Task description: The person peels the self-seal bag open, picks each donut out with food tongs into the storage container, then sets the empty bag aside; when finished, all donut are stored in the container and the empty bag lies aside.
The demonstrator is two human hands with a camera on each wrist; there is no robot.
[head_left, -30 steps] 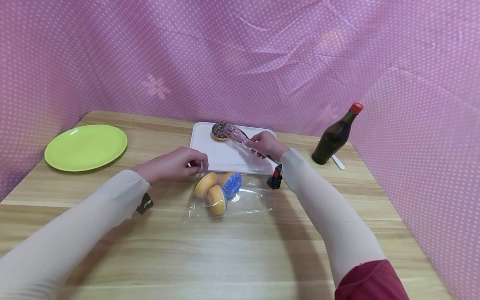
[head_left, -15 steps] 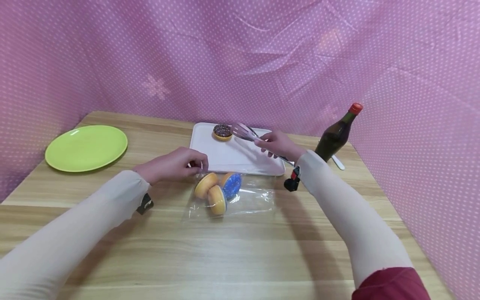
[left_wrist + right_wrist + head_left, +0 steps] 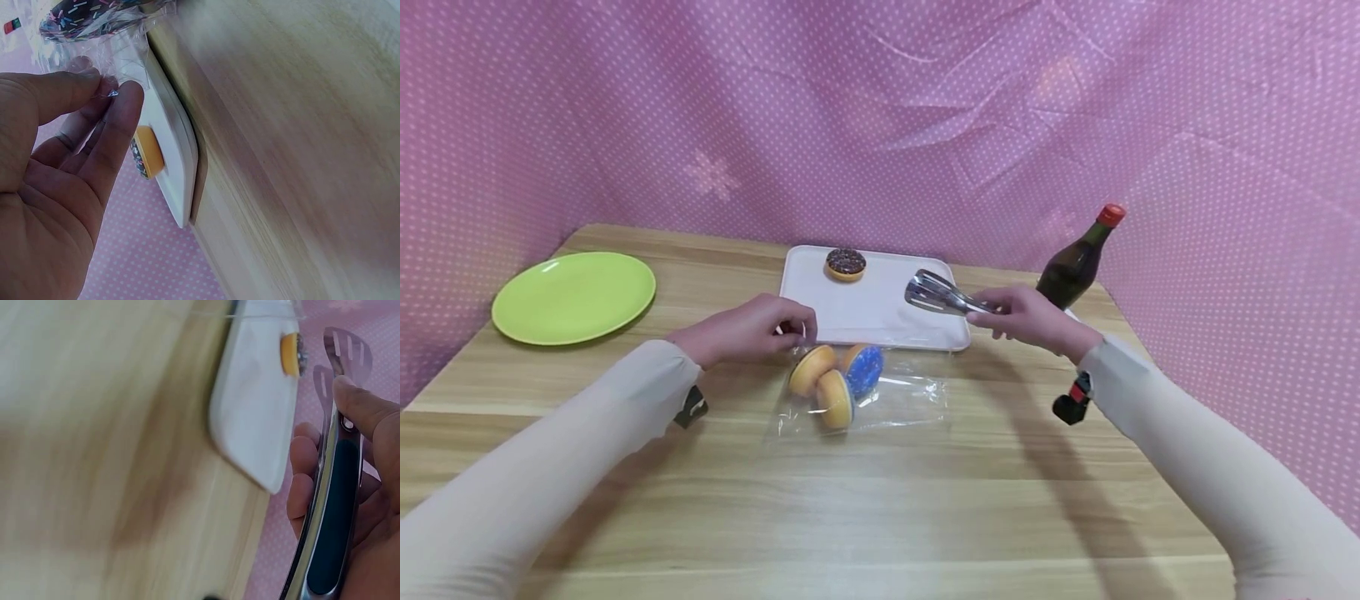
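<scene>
My left hand (image 3: 752,329) pinches the edge of a clear plastic bag (image 3: 917,404) between thumb and forefinger, plain in the left wrist view. Inside the bag lie three doughnuts, one with blue icing (image 3: 865,370). Over the right part of a white tray (image 3: 880,317), my right hand (image 3: 1030,317) grips metal food tongs (image 3: 334,512) with dark handle inlays. The slotted heads of the tongs point left and hold nothing. A chocolate-iced doughnut with sprinkles (image 3: 846,264) sits at the tray's back left, apart from the tongs.
A green plate (image 3: 576,298) stands at the table's back left. Behind my right hand is a dark bottle with a red cap (image 3: 1075,267). A pink dotted cloth (image 3: 880,125) hangs along the back and sides of the wooden table (image 3: 850,517).
My right hand has drawn the tongs right and toward me, away from the chocolate doughnut, which stays on the tray. My left hand and the bag hold still.
</scene>
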